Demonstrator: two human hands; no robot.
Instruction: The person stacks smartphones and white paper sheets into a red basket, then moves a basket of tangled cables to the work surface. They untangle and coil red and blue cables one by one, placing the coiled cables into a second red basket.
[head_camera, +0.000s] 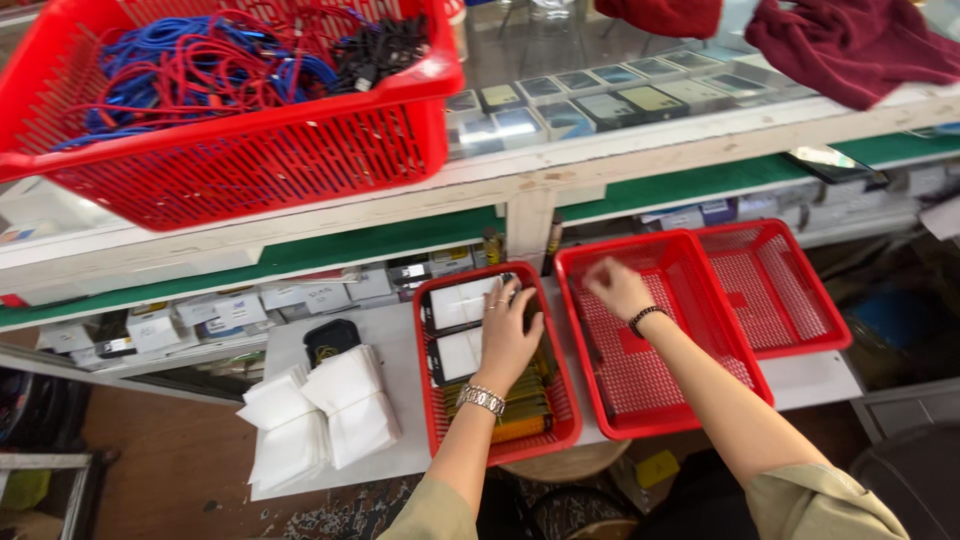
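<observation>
Red plastic mesh trays (640, 400); big red basket (250, 150) w/ blue, red & black cables (200, 60). White foam pouches (320, 415). Green shelf lining (400, 240). Maroon cloth (850, 45). White counter (400, 450).

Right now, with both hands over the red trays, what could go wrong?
The left hand presses on flat white-faced items in the crowded left tray; one might slide or scratch. The large basket of cables overhangs the shelf edge above and could tip. The white pouches lie near the table edge and may fall.
</observation>
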